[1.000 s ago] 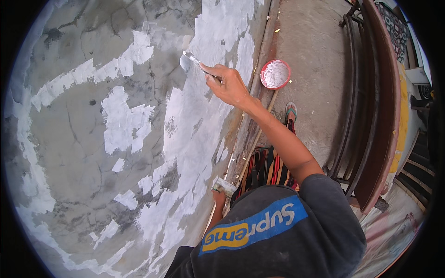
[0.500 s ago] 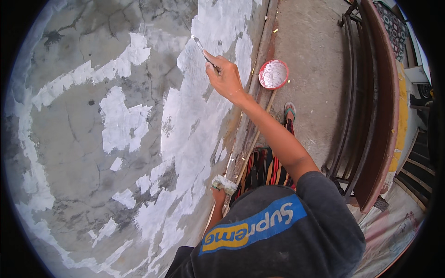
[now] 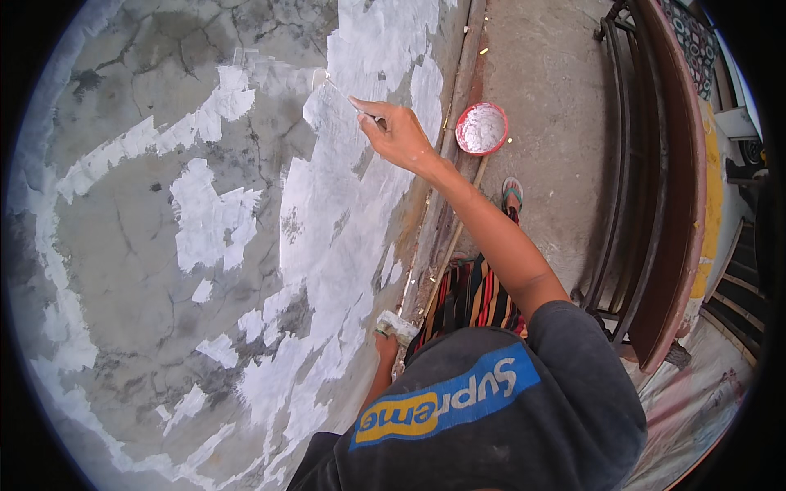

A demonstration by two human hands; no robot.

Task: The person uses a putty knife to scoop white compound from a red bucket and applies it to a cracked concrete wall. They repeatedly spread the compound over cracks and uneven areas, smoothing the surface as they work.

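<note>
While the right hand (image 3: 401, 135) grips a putty knife (image 3: 340, 94), its blade lies flat against the wall (image 3: 164, 270)

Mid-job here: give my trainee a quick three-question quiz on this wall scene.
1. True or false: the right hand holds a putty knife against the wall.
2. What does the red bowl on the floor hold? A) white filler B) nails C) clear water
3. Fill in: the left hand grips a filler-loaded ____.
Key: 1 true; 2 A; 3 scraper.
</note>
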